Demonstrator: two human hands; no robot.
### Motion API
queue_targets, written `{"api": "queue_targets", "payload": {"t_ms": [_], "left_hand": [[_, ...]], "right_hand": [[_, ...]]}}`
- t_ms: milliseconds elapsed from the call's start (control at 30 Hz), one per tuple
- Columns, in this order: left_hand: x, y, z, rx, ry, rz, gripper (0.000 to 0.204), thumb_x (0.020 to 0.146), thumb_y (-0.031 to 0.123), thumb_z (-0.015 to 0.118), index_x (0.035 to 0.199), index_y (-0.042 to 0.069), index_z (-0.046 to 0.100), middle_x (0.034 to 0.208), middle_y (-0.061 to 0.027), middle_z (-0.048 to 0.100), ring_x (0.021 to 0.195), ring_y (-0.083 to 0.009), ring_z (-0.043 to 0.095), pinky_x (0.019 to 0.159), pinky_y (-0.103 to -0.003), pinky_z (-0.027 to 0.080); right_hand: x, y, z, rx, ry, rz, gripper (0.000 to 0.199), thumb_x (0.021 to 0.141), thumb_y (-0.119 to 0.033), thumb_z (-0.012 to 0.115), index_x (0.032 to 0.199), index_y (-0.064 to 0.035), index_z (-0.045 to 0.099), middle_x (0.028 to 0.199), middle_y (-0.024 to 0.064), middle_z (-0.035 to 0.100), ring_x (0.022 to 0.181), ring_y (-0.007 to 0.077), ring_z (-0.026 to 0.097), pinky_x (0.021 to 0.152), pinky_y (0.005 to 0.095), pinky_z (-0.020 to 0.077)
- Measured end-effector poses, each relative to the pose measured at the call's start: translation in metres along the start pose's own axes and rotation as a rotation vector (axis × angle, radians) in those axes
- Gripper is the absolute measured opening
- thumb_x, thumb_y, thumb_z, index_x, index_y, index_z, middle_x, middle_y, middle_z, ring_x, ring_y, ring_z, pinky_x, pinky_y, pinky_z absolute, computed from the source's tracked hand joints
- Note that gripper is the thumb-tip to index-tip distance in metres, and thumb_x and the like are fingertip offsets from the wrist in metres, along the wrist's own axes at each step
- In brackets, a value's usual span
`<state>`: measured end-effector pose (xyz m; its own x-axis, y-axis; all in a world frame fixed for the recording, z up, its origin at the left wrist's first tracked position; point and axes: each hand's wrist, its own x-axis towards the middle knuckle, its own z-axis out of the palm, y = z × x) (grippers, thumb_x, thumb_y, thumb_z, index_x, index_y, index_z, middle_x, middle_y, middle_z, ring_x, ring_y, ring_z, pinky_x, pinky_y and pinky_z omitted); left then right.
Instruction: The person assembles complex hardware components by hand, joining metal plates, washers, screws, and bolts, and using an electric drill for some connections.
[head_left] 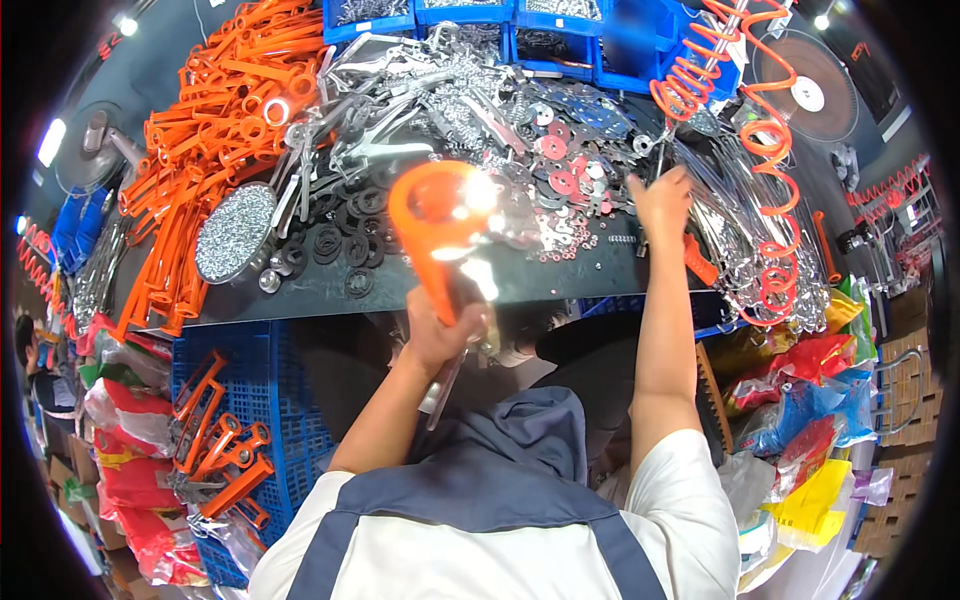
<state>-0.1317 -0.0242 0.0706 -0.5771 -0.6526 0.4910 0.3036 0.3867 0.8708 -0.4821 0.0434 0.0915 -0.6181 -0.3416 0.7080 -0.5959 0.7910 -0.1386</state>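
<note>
Glossy orange, ring-headed handle piece (428, 250), raised in your left hand (446, 332).
Its broad round head stood uppermost, bright with glare and slightly blurred, the shaft slanting down into your grip; a slim silver metal strip (440, 388) showed below your fist, its join to the handle piece hidden.

Left hand (440, 335) grips orange part (428, 262); right hand (662, 208) beside rods (735, 215).

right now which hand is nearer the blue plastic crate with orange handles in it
Left. In the picture, the left hand, gripping an orange handle, is above and right of the blue plastic crate; the right hand is much farther right, over the worktable.
</note>
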Motion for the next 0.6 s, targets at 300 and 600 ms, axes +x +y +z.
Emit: {"api": "queue_targets", "payload": {"t_ms": [300,600], "left_hand": [[-0.002,-0.005,-0.003,-0.076,0.062,-0.056,0.021,0.080,0.019,0.067,0.086,0.000,0.059,0.066,-0.0048,0.061,0.052,-0.0133,0.059,0.053,-0.028,0.047],[-0.003,0.005,-0.001,-0.130,0.121,-0.015,0.017,0.075,0.012,0.066,0.084,0.000,0.058,0.068,-0.0038,0.058,0.060,-0.0113,0.056,0.056,-0.026,0.045]], "right_hand": [[0.040,0.025,0.005,1.145,-0.851,0.589,0.022,0.061,-0.008,0.063,0.079,0.0043,0.061,0.063,0.0068,0.056,0.047,0.0176,0.052,0.045,0.0308,0.0424],[0.001,-0.019,-0.011,1.283,0.126,0.097,0.032,0.071,0.001,0.067,0.101,0.0015,0.056,0.078,0.0011,0.060,0.064,0.0108,0.059,0.064,0.0252,0.0477]]}}
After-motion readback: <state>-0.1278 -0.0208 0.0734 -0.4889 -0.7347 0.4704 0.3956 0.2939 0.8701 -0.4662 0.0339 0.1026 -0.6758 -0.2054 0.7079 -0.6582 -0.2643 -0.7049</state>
